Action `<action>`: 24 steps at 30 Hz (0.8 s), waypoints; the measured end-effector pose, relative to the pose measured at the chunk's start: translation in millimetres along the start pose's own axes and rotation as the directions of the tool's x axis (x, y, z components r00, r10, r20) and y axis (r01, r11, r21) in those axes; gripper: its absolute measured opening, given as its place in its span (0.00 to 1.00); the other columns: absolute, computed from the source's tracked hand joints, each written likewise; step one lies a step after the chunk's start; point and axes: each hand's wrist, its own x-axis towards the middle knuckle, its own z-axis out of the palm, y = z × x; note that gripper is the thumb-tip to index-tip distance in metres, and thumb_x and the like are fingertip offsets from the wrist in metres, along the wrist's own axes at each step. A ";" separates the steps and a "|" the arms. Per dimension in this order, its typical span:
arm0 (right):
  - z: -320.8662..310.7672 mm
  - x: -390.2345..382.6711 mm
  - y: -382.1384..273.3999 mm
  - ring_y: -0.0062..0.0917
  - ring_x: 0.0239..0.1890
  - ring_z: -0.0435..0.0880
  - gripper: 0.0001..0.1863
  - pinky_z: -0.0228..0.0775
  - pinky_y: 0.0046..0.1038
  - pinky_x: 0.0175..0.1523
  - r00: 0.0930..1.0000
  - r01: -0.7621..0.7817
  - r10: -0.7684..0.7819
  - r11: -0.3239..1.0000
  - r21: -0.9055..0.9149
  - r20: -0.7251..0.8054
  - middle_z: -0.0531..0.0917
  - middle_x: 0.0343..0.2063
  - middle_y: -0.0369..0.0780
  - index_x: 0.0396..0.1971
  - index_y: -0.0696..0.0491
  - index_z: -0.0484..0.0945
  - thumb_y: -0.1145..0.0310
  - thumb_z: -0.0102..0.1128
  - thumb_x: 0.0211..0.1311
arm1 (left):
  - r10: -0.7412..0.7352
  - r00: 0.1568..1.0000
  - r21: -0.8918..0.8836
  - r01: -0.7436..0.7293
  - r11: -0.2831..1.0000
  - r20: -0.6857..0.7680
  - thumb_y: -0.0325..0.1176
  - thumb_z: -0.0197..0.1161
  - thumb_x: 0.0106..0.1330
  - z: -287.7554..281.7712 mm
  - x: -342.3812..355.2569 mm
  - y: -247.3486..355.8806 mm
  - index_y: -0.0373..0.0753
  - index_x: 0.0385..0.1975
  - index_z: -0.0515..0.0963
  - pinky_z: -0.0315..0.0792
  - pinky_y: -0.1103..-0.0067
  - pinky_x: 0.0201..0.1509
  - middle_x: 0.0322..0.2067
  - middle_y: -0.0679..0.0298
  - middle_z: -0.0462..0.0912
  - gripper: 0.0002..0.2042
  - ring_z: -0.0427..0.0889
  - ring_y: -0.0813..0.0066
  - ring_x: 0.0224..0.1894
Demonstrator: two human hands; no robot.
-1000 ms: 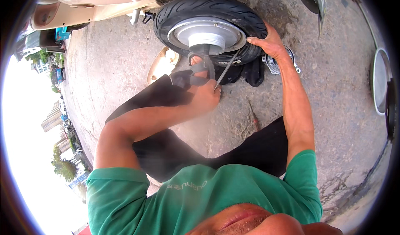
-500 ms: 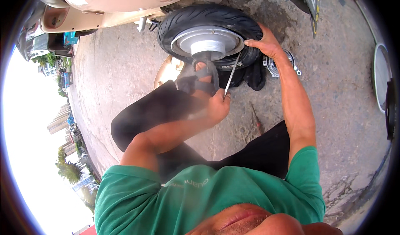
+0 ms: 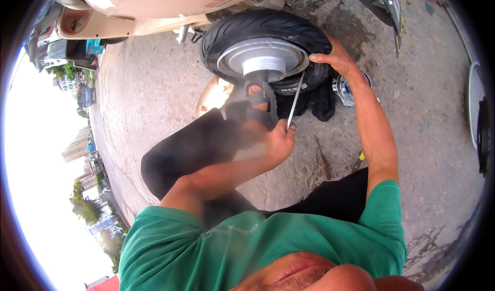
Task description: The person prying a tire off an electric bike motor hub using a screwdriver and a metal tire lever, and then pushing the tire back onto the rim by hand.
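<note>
A black tyre (image 3: 242, 23) on a silver hub wheel (image 3: 238, 58) lies tilted on the concrete. My left hand (image 3: 281, 142) is closed around a long metal tyre lever (image 3: 295, 102), whose far end reaches the gap between the rim and the tyre's near right side. My right hand (image 3: 337, 59) grips the tyre's right edge, thumb at the rim and fingers going behind the tread. A sandalled foot (image 3: 260, 105) is against the hub's near side and hides part of it. Black cloth (image 3: 320, 102) lies under the wheel.
A cream scooter body (image 3: 170, 2) stands beyond the wheel. Right of the tyre lies a round metal part (image 3: 346, 92). A red-handled screwdriver (image 3: 324, 162) and a yellow-handled tool (image 3: 360, 159) are near my knee. A cream curved panel (image 3: 212, 97) lies at the left.
The view has shifted slightly, so the wheel and my hands appear further right and lower. The yellow-handled tool has come into sight. Both hands keep their grips.
</note>
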 end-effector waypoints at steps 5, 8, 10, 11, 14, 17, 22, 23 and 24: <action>2.8 0.4 -5.3 0.29 0.61 0.78 0.45 0.64 0.33 0.70 1.000 0.005 -0.006 1.000 0.020 0.025 0.82 0.59 0.42 0.67 0.59 0.72 0.60 0.79 0.45 | -0.006 1.000 -0.093 0.003 0.996 -0.029 0.36 0.58 0.75 13.9 -9.2 10.7 0.34 0.41 0.77 0.74 0.67 0.30 0.20 0.56 0.80 0.10 0.81 0.66 0.23; 1.1 5.2 -6.9 0.29 0.61 0.77 0.46 0.63 0.33 0.70 0.999 0.003 -0.003 1.000 -0.008 0.045 0.81 0.59 0.42 0.67 0.59 0.72 0.60 0.79 0.46 | 0.012 0.997 -0.163 -0.024 0.986 -0.078 0.36 0.58 0.75 25.7 -6.4 4.8 0.34 0.41 0.77 0.73 0.70 0.29 0.19 0.59 0.78 0.10 0.79 0.72 0.22; 0.4 6.0 -7.6 0.30 0.62 0.77 0.46 0.63 0.33 0.70 0.998 0.004 -0.001 0.999 -0.043 0.056 0.81 0.59 0.43 0.67 0.59 0.72 0.60 0.79 0.46 | 0.047 0.994 -0.176 -0.064 0.982 -0.103 0.35 0.58 0.75 33.5 -3.8 -6.9 0.34 0.40 0.78 0.72 0.72 0.28 0.19 0.61 0.78 0.10 0.78 0.75 0.22; 0.8 5.8 -7.7 0.30 0.62 0.77 0.46 0.62 0.33 0.70 0.998 0.007 -0.005 1.000 -0.030 0.056 0.81 0.59 0.43 0.67 0.59 0.71 0.60 0.79 0.46 | 0.046 0.993 -0.167 -0.063 0.984 -0.106 0.35 0.58 0.75 35.7 -1.7 -12.9 0.34 0.40 0.78 0.72 0.72 0.28 0.18 0.62 0.78 0.10 0.78 0.75 0.22; 1.7 6.1 -7.5 0.30 0.63 0.76 0.48 0.62 0.33 0.71 0.999 0.003 -0.003 1.000 -0.005 0.037 0.81 0.60 0.43 0.68 0.58 0.70 0.58 0.79 0.46 | 0.003 0.996 -0.145 -0.015 0.989 -0.085 0.35 0.58 0.74 22.6 -0.8 -16.1 0.34 0.40 0.79 0.73 0.72 0.29 0.18 0.62 0.78 0.10 0.78 0.75 0.22; 6.2 3.8 -8.6 0.30 0.64 0.76 0.49 0.62 0.33 0.71 1.000 -0.003 0.003 1.000 -0.017 -0.010 0.80 0.61 0.43 0.69 0.58 0.69 0.55 0.80 0.46 | -0.052 0.999 -0.172 0.052 0.984 0.005 0.35 0.59 0.74 -6.4 16.0 -30.2 0.34 0.38 0.79 0.73 0.73 0.30 0.19 0.64 0.79 0.10 0.79 0.75 0.22; 4.0 1.0 -5.6 0.31 0.66 0.74 0.49 0.61 0.33 0.72 1.000 0.028 -0.028 1.000 0.005 0.014 0.79 0.63 0.45 0.70 0.57 0.69 0.54 0.80 0.47 | -0.168 0.934 -0.320 0.272 0.907 0.316 0.36 0.60 0.73 -47.0 25.5 -13.1 0.37 0.33 0.73 0.63 0.74 0.20 0.19 0.65 0.75 0.10 0.72 0.75 0.17; 2.1 1.8 -4.2 0.31 0.65 0.75 0.48 0.62 0.33 0.71 0.999 0.027 -0.027 1.000 -0.006 0.044 0.79 0.62 0.45 0.69 0.58 0.70 0.54 0.79 0.47 | -0.222 0.890 -0.415 0.391 0.822 0.399 0.36 0.61 0.74 -52.5 23.8 -3.8 0.39 0.33 0.72 0.60 0.75 0.18 0.18 0.66 0.73 0.10 0.70 0.76 0.16; 0.7 4.2 -4.6 0.31 0.64 0.75 0.48 0.63 0.33 0.71 0.997 0.029 -0.028 0.999 -0.017 0.072 0.80 0.61 0.45 0.68 0.58 0.71 0.54 0.79 0.48 | -0.257 0.837 -0.489 0.502 0.713 0.483 0.37 0.61 0.74 -57.1 22.8 5.0 0.40 0.34 0.70 0.57 0.76 0.16 0.18 0.66 0.71 0.10 0.68 0.77 0.15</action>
